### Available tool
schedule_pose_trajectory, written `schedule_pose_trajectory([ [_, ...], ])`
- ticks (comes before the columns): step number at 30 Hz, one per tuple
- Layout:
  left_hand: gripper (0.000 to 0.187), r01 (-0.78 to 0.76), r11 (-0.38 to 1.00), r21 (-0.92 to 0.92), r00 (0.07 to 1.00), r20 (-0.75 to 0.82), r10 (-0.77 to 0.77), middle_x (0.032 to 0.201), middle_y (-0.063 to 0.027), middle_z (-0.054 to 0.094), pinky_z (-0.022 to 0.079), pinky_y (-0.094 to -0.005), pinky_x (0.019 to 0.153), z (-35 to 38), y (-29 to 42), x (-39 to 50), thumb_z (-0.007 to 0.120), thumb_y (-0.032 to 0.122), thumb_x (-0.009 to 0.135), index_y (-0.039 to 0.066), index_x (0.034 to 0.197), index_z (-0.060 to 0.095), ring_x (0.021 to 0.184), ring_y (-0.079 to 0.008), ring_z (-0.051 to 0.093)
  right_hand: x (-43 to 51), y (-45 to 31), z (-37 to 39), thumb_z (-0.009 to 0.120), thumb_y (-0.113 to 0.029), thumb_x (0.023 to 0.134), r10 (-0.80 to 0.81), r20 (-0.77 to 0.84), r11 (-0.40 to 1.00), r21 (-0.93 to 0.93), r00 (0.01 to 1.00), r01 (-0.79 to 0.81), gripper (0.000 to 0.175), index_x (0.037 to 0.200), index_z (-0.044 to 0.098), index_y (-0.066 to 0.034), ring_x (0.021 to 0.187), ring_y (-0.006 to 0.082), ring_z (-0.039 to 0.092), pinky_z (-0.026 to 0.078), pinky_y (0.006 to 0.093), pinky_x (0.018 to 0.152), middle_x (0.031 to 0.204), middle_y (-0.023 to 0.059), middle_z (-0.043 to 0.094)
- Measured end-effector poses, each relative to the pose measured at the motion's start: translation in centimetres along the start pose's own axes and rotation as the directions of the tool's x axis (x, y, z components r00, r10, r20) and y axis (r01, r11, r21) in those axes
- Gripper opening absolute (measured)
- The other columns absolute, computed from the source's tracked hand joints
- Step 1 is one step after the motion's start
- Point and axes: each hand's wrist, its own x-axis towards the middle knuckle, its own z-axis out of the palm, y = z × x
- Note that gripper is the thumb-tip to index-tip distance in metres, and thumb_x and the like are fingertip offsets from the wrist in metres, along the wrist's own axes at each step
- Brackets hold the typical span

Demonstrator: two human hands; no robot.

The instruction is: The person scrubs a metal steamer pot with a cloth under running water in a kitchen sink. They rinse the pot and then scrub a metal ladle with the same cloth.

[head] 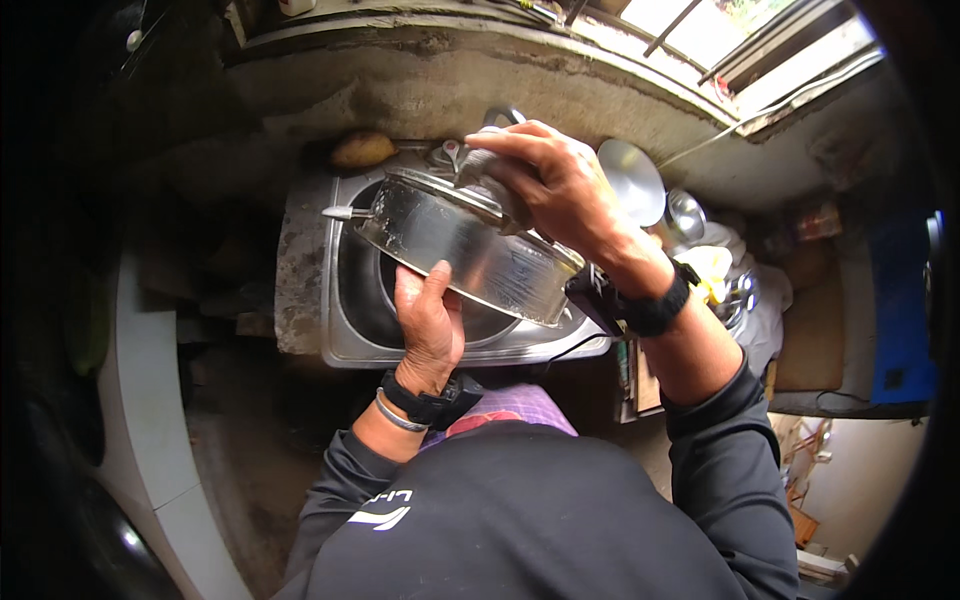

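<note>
A metal pot [472, 251] with a side handle is held tilted over the stainless steel sink [465, 352]. My left hand [431, 311] grips its lower rim, thumb on the outer wall and fingers beneath. In my right hand [551, 176] is a greyish cloth [487, 169], pressed against the pot's upper edge. Behind the pot, at the back of the sink, stands a tap [504, 115], partly hidden by the hand and cloth. The sink's basin lies below the pot.
A yellowish-brown oblong item [363, 150] rests at the sink's back left corner. To the right are a pale round lid or bowl [632, 182], a shiny metal bowl [685, 215] and white plastic bags [765, 300]. A rough wall with a barred window rises behind.
</note>
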Motion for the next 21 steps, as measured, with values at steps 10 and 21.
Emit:
schedule_pose_trajectory([
  [10, 0.031, 0.081, 0.996, 0.043, 0.971, 0.223, -0.088, 0.115, -0.0069, 0.060, 0.042, -0.0290, 0.094, 0.6, -6.0, 0.4, 0.053, -0.001, 0.086, 0.000, 0.117, 0.052, 0.106, -0.0125, 0.055, 0.4, -1.2, 6.2, 0.055, -0.011, 0.080, -0.256, 0.571, 0.647, -0.498, 0.780, 0.577, 0.027, 0.105, 0.063, -0.0034, 0.105, 0.0263, 0.052, 0.041, 0.0352, 0.091, 0.117, 0.0096, 0.058],
  [21, 0.022, 0.233, 0.931, -0.282, 0.916, 0.384, -0.113, 0.100, -0.0045, 0.064, 0.051, -0.0302, 0.083, -2.4, -1.1, 3.8, 0.051, 0.004, 0.085, 0.005, 0.106, 0.059, 0.092, -0.0185, 0.062, -3.8, -1.2, 0.9, 0.063, -0.005, 0.075, -0.213, 0.513, 0.935, -0.139, 0.831, 0.325, 0.029, 0.103, 0.063, -0.0095, 0.087, 0.0304, 0.056, 0.046, 0.0364, 0.080, 0.103, 0.0092, 0.063],
])
